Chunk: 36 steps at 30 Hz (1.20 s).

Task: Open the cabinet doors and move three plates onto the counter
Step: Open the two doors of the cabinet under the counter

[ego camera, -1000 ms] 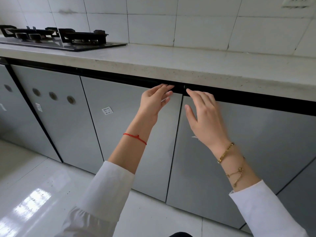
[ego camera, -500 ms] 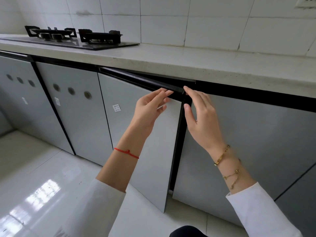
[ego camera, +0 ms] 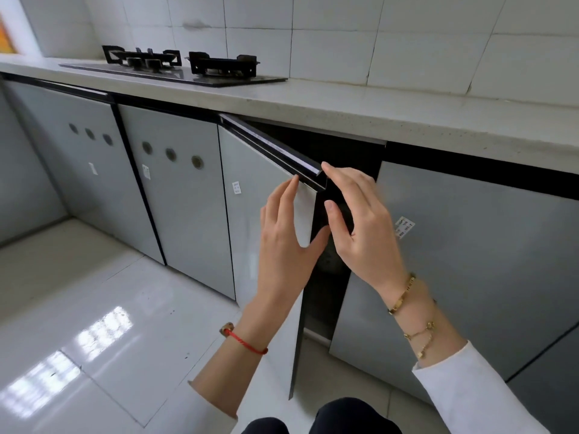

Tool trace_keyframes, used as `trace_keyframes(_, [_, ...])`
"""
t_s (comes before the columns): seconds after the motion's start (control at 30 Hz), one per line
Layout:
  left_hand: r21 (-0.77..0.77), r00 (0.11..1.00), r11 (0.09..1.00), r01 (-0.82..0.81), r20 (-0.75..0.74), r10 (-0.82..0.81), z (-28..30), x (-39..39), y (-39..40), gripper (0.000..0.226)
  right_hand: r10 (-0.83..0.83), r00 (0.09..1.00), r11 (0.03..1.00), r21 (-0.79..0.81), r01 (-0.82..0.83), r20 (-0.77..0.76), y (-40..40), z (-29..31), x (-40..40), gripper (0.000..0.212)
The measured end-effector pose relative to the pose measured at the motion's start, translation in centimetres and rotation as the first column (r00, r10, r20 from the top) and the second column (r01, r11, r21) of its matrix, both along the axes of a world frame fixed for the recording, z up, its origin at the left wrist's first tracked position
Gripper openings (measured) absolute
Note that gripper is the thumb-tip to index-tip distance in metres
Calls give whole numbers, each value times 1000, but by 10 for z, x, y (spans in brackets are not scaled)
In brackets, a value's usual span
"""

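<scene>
A gas hob (ego camera: 175, 68) is sitting on the pale counter (ego camera: 360, 111) at the far left, against the tiled wall (ego camera: 329, 36). Below it, two closed grey cabinet fronts (ego camera: 175, 195), each with three round vent holes, are standing flush under the counter edge.

Next along, the left cabinet door (ego camera: 257, 220) is standing ajar, hinged on its left side, its free edge swung out toward the camera. Its black top rail (ego camera: 275, 151) is angling outward from the counter line. A small white label (ego camera: 237, 187) is showing on the door face.

The left hand (ego camera: 286, 245), with a red cord bracelet (ego camera: 246, 343) at the wrist, is lying flat against the door face, fingers extended and together, fingertips reaching the rail's lower edge, thumb hooking around the door's free edge. It is not clamped on anything.

Between the doors a dark opening (ego camera: 332, 270) is showing; its contents cannot be made out, and no plates are visible.

The right hand (ego camera: 360, 227), wearing gold bracelets (ego camera: 407, 305), is hovering at the rail's outer corner, index fingertip touching it, fingers loosely spread, gripping nothing.

The right cabinet door (ego camera: 470, 270) is sitting closed, bearing a white sticker (ego camera: 404, 227). The counter above carries no plates.
</scene>
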State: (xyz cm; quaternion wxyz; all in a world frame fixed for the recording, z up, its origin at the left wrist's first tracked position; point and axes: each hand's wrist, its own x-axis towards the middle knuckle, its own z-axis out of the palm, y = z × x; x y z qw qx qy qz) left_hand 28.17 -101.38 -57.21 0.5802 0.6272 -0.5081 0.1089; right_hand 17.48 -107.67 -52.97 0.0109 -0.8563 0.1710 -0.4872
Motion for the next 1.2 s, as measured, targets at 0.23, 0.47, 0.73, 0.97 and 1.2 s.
trace_keyframes(0.23, [-37, 991, 991, -132, 9, 132, -16, 15, 30, 72, 115, 993, 992, -45, -114, 3, 21, 0, 19, 40])
trace_keyframes(0.47, [-100, 973, 971, -218, 51, 223, -21, 33, 64, 61, 264, 963, 957, -136, -255, 47, 29, 0, 47, 35])
trace_keyframes(0.73, [-177, 925, 916, -360, 60, 375, -29, 59, 94, 50, 450, 893, 880, -183, -438, 30, 39, 1, 92, 38])
trace_keyframes(0.97, [-145, 873, 875, -461, 102, 477, -30, 98, 123, 51, 546, 837, 819, -219, -530, 16, 58, 5, 146, 34])
trace_keyframes(1.2, [-83, 820, 834, -545, 151, 551, -27, 134, 147, 50, 591, 806, 788, -204, -580, -8, 74, -1, 195, 38])
